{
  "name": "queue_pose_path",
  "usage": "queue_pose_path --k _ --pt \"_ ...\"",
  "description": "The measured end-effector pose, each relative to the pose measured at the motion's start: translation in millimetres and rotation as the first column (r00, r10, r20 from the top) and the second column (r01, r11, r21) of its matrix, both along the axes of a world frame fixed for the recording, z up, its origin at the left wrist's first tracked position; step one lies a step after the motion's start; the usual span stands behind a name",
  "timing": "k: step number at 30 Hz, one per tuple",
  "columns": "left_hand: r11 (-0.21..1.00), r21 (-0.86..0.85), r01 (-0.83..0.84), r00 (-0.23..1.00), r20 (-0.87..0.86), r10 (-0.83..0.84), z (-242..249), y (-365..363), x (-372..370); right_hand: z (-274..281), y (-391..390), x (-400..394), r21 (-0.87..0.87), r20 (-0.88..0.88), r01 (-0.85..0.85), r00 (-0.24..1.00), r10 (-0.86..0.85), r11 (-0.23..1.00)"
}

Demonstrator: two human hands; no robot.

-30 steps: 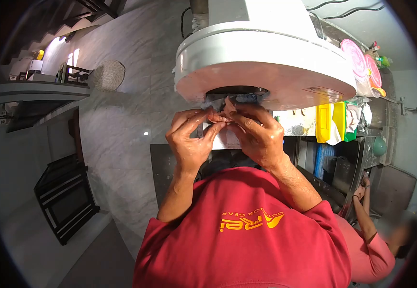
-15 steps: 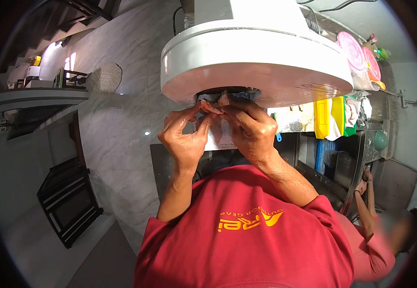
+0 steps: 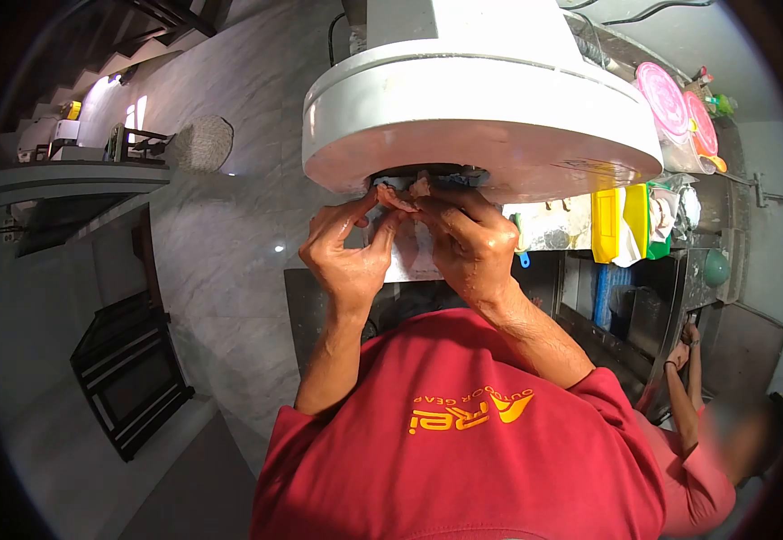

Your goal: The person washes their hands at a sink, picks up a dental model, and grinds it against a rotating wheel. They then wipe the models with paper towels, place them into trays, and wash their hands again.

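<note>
We've got both hands up at the dark opening (image 3: 434,174) under the white round machine housing (image 3: 481,117). Left hand (image 3: 348,256) and right hand (image 3: 474,247) meet fingertip to fingertip, pinched on a small pinkish piece (image 3: 409,193) sitting right at the lip of the opening, directly above and between them. The piece is small and mostly hidden by fingers; its long axis looks roughly side to side, spanning from one hand's fingertips to the other's, but which way it points we can't tell. Both hands are equally close, both touching it. A pale sheet (image 3: 414,252) hangs just behind the hands. Another person's arm (image 3: 687,378) is well off to the right.
</note>
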State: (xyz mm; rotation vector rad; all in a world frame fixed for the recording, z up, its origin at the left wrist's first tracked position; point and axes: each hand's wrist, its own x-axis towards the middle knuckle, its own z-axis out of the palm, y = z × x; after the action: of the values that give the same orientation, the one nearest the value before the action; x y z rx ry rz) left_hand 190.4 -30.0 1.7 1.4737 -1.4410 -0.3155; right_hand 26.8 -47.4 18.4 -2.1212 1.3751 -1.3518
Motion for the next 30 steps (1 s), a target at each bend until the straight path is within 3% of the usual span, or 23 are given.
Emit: queue_pose_path --k 6,10,13,15,17,21,26,30 --pt "0.993 0.104 -0.046 0.999 0.022 0.044 8.3 7.4 1.6 -4.8 -2.3 -11.7 0.005 0.043 -0.09 0.995 0.09 0.996" --pt "0.995 0.1 -0.02 0.989 0.146 0.005 27.8 14.3 -1.7 -3.2 3.0 -23.8 0.063 0.025 -0.142 0.99 0.14 0.988" --pt "0.992 0.008 0.128 0.919 0.375 -0.122 42.9 7.4 -8.3 -5.2 2.9 -25.7 0.031 0.046 -0.156 0.987 0.155 0.987" --pt "0.978 0.099 0.184 0.898 0.387 -0.208 42.2 8.0 -10.2 -6.6 1.7 -26.0 -0.017 0.063 -0.183 0.981 0.184 0.983" --pt "0.973 0.136 0.184 0.888 0.401 -0.224 37.5 8.1 -9.6 -6.3 7.9 -27.7 0.0 0.065 -0.11 0.992 0.11 0.994" --pt "0.972 0.165 0.168 0.985 0.02 -0.174 33.9 17.1 -12.4 8.5 22.9 -25.6 0.079 0.111 -0.093 0.99 0.084 0.993" --pt "0.988 0.114 0.1 0.988 0.102 -0.112 23.4 16.9 -26.3 11.3 20.9 -21.2 0.181 0.091 -0.081 0.994 0.065 0.98" --pt "0.989 0.146 0.037 0.999 0.0 -0.037 19.0 16.1 -31.5 18.4 15.7 -20.7 0.282 0.139 -0.096 0.989 0.058 0.955"
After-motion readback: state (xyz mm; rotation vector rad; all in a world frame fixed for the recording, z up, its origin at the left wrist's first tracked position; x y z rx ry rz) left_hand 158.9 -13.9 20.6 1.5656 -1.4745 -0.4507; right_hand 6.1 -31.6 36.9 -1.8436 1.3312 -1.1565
